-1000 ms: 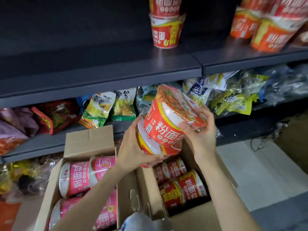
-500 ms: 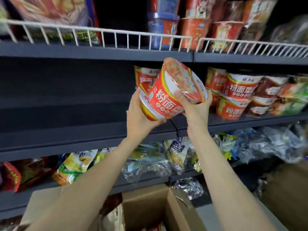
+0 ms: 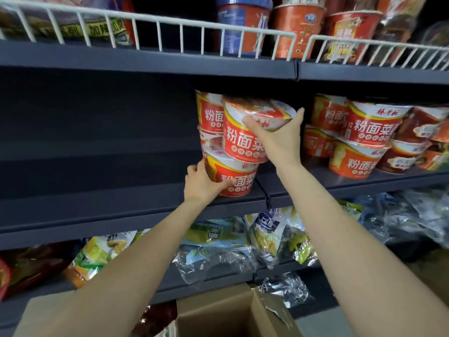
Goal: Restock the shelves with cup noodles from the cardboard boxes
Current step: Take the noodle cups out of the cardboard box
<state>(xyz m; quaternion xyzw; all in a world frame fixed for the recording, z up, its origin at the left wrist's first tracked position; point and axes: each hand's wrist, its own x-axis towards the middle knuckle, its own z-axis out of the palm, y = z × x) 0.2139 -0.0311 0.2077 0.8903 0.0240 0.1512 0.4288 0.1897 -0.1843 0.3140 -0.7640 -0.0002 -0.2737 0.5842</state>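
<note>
Two red cup noodles stand stacked on the dark middle shelf (image 3: 121, 203). My left hand (image 3: 201, 183) grips the lower cup (image 3: 237, 177) at its left side and base. My right hand (image 3: 279, 137) grips the upper cup (image 3: 240, 142) around its rim and right side. Just behind them stands another stack of the same red cups (image 3: 209, 113). A cardboard box (image 3: 233, 312) shows at the bottom edge, its contents hidden.
More red cup noodles (image 3: 364, 142) crowd the shelf's right part. A white wire rail (image 3: 170, 27) fronts the top shelf, which holds taller cups. Snack bags (image 3: 218, 239) fill the shelf below. The middle shelf's left part is bare.
Both hands have carried the two cups up from the box and forward onto the middle shelf. The cups went from tilted to upright, one on top of the other.
</note>
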